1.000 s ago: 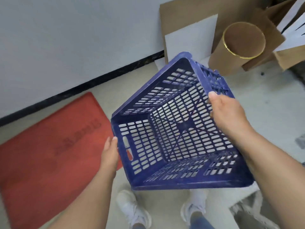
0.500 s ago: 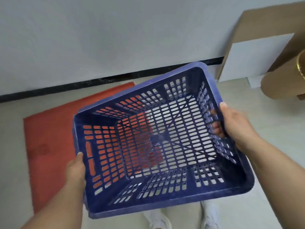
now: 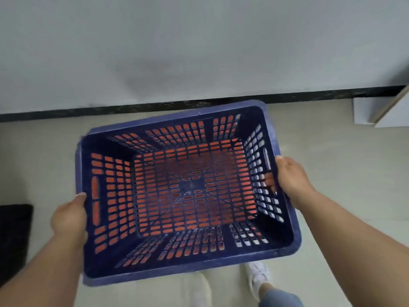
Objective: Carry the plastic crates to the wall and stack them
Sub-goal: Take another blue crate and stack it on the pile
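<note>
A dark blue perforated plastic crate fills the middle of the head view, open side up and nearly level. My left hand grips its left rim, thumb on top. My right hand grips the right rim, with fingers curled through the side holes. Red shows through the crate's slots: a red mat lies on the floor below it. The grey wall stands just beyond the crate's far edge. No other crate is in view.
A black skirting strip runs along the wall's foot above the pale floor. A white board leans at the right edge. A dark mat lies at the left. My white shoes stand below the crate.
The crate has tipped from steeply tilted to nearly level and now sits over the red mat. My view has swung left, so the cardboard pile and tube are out of sight.
</note>
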Demonstrator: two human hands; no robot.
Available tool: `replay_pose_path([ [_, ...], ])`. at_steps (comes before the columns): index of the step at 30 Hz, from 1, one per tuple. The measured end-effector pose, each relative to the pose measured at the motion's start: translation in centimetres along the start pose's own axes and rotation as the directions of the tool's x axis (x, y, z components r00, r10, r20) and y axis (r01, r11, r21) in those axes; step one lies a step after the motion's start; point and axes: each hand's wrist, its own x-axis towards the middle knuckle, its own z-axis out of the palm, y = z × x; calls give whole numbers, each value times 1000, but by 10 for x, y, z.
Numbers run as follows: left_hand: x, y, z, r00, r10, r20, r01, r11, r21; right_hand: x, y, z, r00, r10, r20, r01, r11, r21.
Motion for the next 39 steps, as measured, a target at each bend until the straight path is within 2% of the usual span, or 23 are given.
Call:
replay_pose_path([
  [8,89,-17,5,999,-19,48,19,1000,2,21,6,82,999,7,-33,-7,1000,3],
  [11,126,-31,3,984,-20,175,18,1000,12,21,16,103,999,21,-44,-23,999,-36],
  [15,152,-46,-6,925,-28,380,20,999,26,10,25,111,992,56,-116,-61,997,-38],
  [18,154,-40,-11,884,-1,468,12,1000,-20,-2,26,116,983,58,-172,-71,995,-65],
  [22,166,-48,-6,887,32,460,-45,999,17,-6,40,127,985,55,-162,-66,996,-64],
  [27,172,-58,1,882,50,469,-34,998,-44,3,46,126,995,36,-97,-38,999,-21],
  [30,164,-51,0,903,54,427,-34,998,-54,0,45,129,985,50,-166,-56,998,-33],
  [33,157,-38,-7,919,68,387,-29,994,-106,-6,30,131,981,39,-191,-35,999,23],
  [39,137,-6,-52,946,81,314,-22,982,-189,-25,-28,126,991,-27,-128,34,998,55],
])
